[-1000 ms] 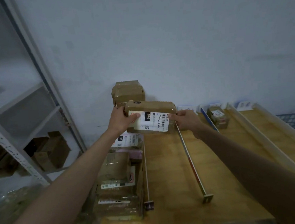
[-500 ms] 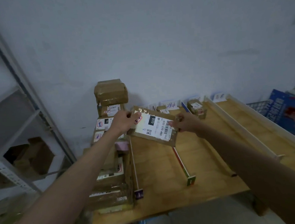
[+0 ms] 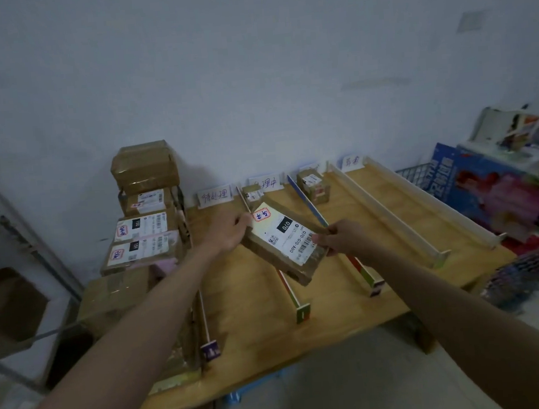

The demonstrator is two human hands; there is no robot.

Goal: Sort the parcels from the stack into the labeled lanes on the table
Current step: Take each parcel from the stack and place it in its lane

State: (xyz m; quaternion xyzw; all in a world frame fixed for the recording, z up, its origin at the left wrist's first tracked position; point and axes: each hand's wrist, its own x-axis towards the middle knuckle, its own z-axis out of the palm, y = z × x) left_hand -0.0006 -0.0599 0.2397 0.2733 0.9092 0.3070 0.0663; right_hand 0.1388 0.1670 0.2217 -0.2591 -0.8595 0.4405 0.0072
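A flat brown parcel (image 3: 284, 242) with a white shipping label and a red-edged sticker hangs tilted above the wooden table (image 3: 258, 321). My left hand (image 3: 228, 231) grips its far left corner and my right hand (image 3: 342, 239) pinches its right edge. The parcel hovers over the rail between the first two lanes. At the table's left end stands the stack of brown parcels (image 3: 144, 227), several with labels facing up. Paper lane labels (image 3: 214, 195) stand along the wall. One small parcel (image 3: 250, 193) lies at the head of the second lane, another (image 3: 313, 184) in the third.
Long divider rails (image 3: 388, 217) split the table into lanes that run toward me. A metal shelf (image 3: 15, 263) with cardboard boxes stands at the left. At the right are a blue printed box (image 3: 493, 196) and a wire basket (image 3: 415, 173).
Both hands have carried the parcel away from the stack, rightward and toward me, tilting its label upward. The view has swung to the right, showing more lanes.
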